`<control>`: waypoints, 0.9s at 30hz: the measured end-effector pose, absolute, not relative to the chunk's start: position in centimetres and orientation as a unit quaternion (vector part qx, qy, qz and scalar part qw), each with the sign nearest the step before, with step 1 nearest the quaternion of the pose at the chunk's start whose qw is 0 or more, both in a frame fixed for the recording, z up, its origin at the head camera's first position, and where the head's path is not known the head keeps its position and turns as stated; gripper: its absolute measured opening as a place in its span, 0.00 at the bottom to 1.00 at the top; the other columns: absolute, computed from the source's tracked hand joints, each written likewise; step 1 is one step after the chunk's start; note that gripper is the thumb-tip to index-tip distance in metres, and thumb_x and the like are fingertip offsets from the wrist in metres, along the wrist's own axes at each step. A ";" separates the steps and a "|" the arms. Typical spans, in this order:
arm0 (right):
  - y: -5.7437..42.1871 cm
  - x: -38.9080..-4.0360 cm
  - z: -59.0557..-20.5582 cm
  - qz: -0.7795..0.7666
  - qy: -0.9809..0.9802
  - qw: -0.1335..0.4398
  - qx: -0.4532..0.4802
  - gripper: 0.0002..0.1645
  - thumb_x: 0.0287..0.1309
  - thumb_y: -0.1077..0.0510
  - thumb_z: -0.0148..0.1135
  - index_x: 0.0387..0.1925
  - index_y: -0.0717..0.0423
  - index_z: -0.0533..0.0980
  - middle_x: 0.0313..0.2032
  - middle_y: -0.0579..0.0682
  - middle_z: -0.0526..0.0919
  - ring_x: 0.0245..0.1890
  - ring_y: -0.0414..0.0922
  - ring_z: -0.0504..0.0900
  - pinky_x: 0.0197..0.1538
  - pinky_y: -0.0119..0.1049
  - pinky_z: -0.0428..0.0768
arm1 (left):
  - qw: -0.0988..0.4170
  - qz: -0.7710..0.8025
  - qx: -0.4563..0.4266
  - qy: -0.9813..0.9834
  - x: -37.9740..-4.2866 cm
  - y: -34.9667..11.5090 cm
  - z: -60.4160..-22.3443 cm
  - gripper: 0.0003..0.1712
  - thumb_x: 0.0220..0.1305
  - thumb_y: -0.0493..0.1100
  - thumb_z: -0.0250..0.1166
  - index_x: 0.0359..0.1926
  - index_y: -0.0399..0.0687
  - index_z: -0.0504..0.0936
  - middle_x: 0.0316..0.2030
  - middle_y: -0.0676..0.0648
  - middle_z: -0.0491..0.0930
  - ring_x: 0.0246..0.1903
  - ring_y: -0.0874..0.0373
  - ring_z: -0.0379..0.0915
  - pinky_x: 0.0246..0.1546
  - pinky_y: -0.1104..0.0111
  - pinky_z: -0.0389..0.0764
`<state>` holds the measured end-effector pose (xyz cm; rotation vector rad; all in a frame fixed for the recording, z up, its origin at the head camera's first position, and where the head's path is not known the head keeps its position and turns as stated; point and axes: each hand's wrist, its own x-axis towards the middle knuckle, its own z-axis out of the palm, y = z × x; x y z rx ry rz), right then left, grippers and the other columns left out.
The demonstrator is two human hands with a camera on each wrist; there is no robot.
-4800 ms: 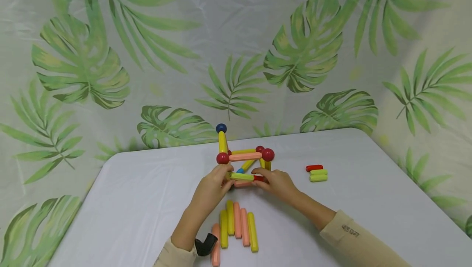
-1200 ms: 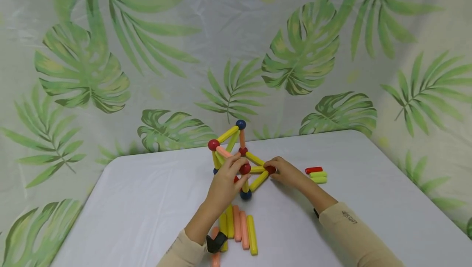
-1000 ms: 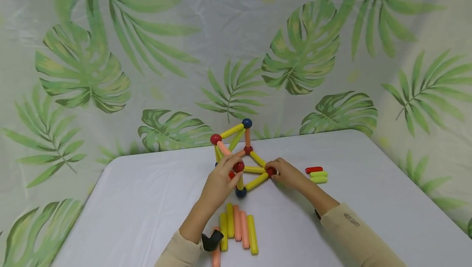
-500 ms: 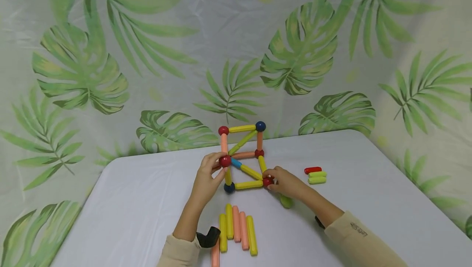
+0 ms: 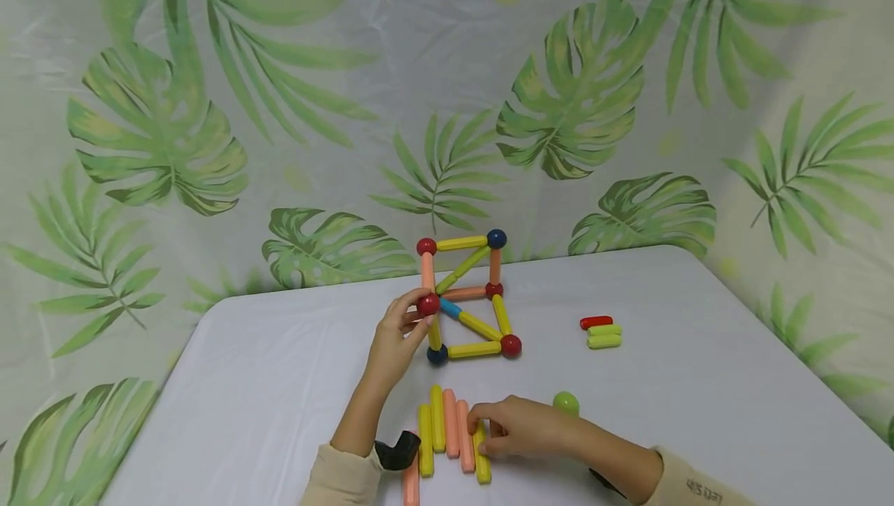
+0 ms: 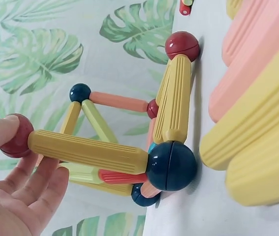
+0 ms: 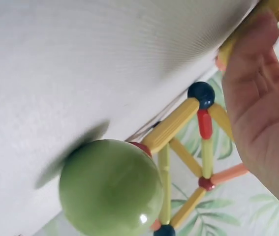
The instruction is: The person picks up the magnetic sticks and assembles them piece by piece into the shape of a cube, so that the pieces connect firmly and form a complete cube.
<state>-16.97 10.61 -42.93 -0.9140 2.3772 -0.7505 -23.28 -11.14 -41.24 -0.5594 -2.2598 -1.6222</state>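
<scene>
A frame of magnetic rods and balls stands on the table. My left hand pinches a red ball at its upper near-left corner. A yellow rod runs from that ball down to a dark blue ball. At the lower near-right corner sits another red ball, untouched. My right hand is at the row of loose rods, thumb and forefinger on either side of the rightmost yellow magnetic rod, which still lies flat. A green ball lies beyond my right wrist, large in the right wrist view.
Several loose yellow and pink rods, including a pink rod, lie side by side in front of the frame. Farther right are a short red rod and two lime rods. A leaf-print cloth hangs behind the table.
The frame has been turned so its square side faces me. My right hand has left the lower red ball for the loose rods. The green ball has come into view and shifted toward me and right.
</scene>
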 end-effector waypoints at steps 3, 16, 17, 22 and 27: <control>10.5 -16.6 -43.4 -0.263 0.868 0.253 -0.336 0.06 0.56 0.49 0.59 0.36 0.40 0.72 0.18 0.37 0.68 0.18 0.33 0.66 0.22 0.26 0.65 | 0.133 -0.586 -0.178 -0.779 -23.3 -11.2 -41.4 0.22 0.60 0.42 0.60 0.56 0.56 0.70 0.50 0.48 0.70 0.44 0.55 0.74 0.42 0.68 0.75; 10.8 -18.1 -41.9 -0.333 0.884 0.178 -0.277 0.33 0.51 0.60 0.62 0.58 0.45 0.60 0.31 0.41 0.72 0.23 0.39 0.71 0.25 0.30 0.73 | 0.114 -0.619 -0.165 -0.759 -23.8 -11.5 -42.0 0.23 0.59 0.48 0.60 0.56 0.59 0.69 0.48 0.46 0.69 0.43 0.54 0.72 0.42 0.64 0.74; 10.9 -18.6 -41.6 -0.351 0.880 0.159 -0.279 0.33 0.52 0.60 0.62 0.58 0.48 0.60 0.32 0.42 0.73 0.24 0.40 0.72 0.26 0.30 0.74 | 0.113 -0.620 -0.165 -0.758 -23.8 -11.5 -42.1 0.23 0.59 0.48 0.60 0.56 0.59 0.69 0.48 0.46 0.69 0.43 0.54 0.72 0.42 0.64 0.74; 11.5 -21.1 -40.3 -0.407 0.865 0.045 -0.290 0.18 0.55 0.60 0.60 0.48 0.55 0.70 0.36 0.44 0.75 0.32 0.43 0.71 0.32 0.31 0.75 | 0.109 -0.624 -0.164 -0.756 -23.7 -11.5 -42.1 0.22 0.59 0.48 0.60 0.56 0.60 0.69 0.48 0.47 0.69 0.43 0.54 0.72 0.42 0.64 0.75; 11.2 -22.9 -39.0 -0.428 0.859 -0.005 -0.282 0.18 0.57 0.59 0.58 0.50 0.52 0.73 0.43 0.45 0.76 0.37 0.44 0.72 0.40 0.34 0.75 | 0.112 -0.622 -0.169 -0.757 -23.6 -11.4 -42.0 0.23 0.60 0.48 0.59 0.56 0.56 0.69 0.49 0.45 0.69 0.44 0.52 0.72 0.42 0.64 0.74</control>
